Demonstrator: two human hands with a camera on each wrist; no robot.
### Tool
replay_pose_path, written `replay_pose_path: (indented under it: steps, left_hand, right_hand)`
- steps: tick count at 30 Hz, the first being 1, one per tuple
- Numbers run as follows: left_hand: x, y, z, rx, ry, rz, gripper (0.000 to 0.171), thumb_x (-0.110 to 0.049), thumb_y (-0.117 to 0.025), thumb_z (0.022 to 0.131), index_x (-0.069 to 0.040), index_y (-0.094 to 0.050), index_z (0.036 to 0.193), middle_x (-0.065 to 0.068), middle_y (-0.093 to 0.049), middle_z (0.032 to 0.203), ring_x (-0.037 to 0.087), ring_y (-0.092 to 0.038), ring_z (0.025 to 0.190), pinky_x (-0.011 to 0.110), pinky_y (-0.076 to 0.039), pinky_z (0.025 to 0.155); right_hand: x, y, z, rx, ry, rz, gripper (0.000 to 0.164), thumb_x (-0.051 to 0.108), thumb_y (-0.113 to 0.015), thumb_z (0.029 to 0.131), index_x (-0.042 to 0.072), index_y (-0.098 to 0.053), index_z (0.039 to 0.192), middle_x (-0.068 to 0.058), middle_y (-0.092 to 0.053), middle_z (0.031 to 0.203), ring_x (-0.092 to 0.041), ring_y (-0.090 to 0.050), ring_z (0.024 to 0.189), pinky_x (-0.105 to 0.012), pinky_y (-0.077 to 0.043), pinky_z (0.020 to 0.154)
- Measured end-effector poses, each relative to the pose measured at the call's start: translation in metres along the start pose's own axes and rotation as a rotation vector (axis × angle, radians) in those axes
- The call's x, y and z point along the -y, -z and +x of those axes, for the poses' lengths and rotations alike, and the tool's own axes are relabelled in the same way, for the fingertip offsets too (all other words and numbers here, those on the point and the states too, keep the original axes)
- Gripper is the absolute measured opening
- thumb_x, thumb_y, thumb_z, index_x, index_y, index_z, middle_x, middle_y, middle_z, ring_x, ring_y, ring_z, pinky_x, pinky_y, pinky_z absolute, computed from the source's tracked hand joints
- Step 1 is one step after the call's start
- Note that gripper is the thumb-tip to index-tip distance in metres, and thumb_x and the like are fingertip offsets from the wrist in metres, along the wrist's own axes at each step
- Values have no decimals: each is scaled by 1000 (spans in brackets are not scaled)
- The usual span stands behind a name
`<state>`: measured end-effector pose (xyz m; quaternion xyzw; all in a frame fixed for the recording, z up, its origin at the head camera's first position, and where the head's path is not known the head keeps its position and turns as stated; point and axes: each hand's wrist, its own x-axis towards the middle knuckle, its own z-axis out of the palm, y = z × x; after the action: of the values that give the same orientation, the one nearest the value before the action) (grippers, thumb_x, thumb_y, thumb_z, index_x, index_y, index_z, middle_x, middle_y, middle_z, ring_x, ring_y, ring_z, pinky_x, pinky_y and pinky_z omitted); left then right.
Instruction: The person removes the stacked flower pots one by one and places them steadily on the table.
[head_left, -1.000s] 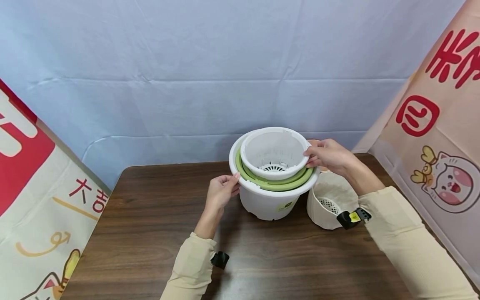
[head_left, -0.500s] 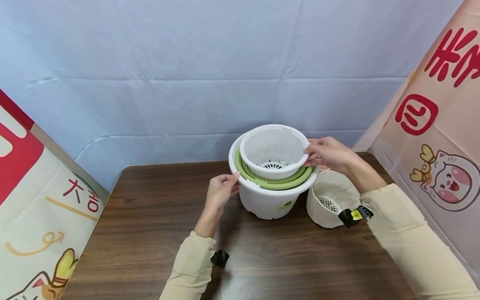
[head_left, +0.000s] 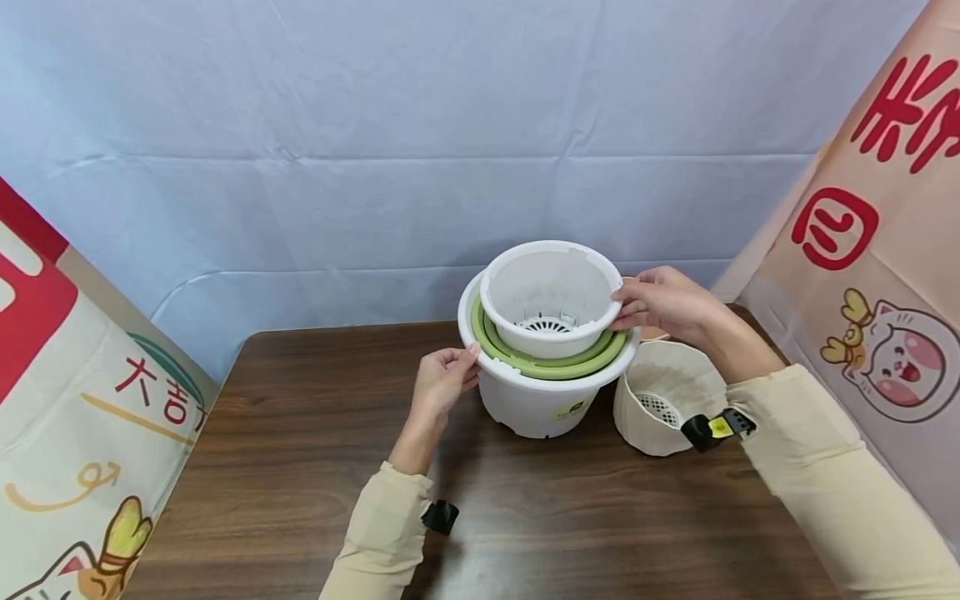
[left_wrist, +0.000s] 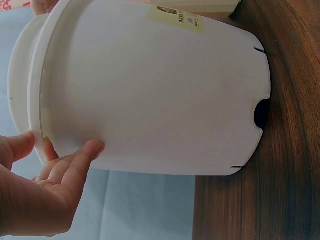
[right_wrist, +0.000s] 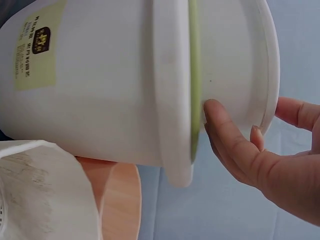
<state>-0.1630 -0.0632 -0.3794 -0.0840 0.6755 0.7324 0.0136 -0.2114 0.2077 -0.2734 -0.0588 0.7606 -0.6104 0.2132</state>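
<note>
A large white flowerpot [head_left: 525,408] stands upright on the table, a yellowish label on its side. Nested in it is a green pot [head_left: 551,369], of which mostly the rim shows. A smaller white pot [head_left: 558,287] with a slotted bottom sits inside the green one, its rim raised well above it. My left hand [head_left: 442,379] pinches the large pot's rim at the left, fingers against the outer wall in the left wrist view. My right hand [head_left: 663,304] pinches the small white pot's rim at the right, fingertips along its outer wall in the right wrist view.
Right of the stack stands a cream pot [head_left: 660,400] with a perforated bottom, stained inside. Behind it is an orange pot [right_wrist: 122,200], partly hidden. The wooden table [head_left: 300,467] ends at a pale blue cloth backdrop [head_left: 360,167], with printed cloths at both sides.
My right hand has lifted the small white pot slightly, so its rim stands higher over the green one. My left hand has stayed on the large pot's rim.
</note>
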Motion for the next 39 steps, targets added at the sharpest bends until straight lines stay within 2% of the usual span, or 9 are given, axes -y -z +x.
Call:
replay_pose_path:
  steps: [6,17,24,31,39]
  left_hand:
    - [1,0,1,-4,6,0,26,-16,-59,90,10,-60,93,23,-65,96,26,-63,93,38,-52,81]
    - [2,0,3,3,1,-24,24,-15,-59,90,10,-60,91,23,-65,94,27,-63,93,39,-51,80]
    - [3,1,3,2,3,-28,25,-15,-59,90,10,-60,92,23,-66,94,26,-63,92,39,-52,80]
    - [2,1,3,5,9,-30,24,-14,-59,90,10,-60,92,23,-65,95,27,-63,94,38,-52,80]
    - [2,1,3,10,8,-37,25,-15,-59,90,10,-59,92,24,-65,95,27,-63,93,40,-51,81]
  right_hand:
    - [7,2,-4,-11,25,9,28,0,-41,93,-21,-35,110,-11,-59,82,-15,-63,75,-30,-52,80]
    - [18,8,-11,-20,52,80,22,-1,-43,93,-18,-37,104,-11,-60,83,-16,-64,75,-31,-54,76]
    - [20,11,-15,-22,78,166,18,-2,-45,92,-18,-40,100,-13,-62,82,-19,-65,74,-32,-54,74]
    - [24,14,-20,-31,101,229,10,-3,-47,91,-13,-49,92,-14,-63,81,-21,-65,73,-32,-55,72]
    - [29,16,-27,-100,131,254,15,-3,-49,90,-5,-61,82,-16,-65,79,-23,-66,71,-35,-55,69]
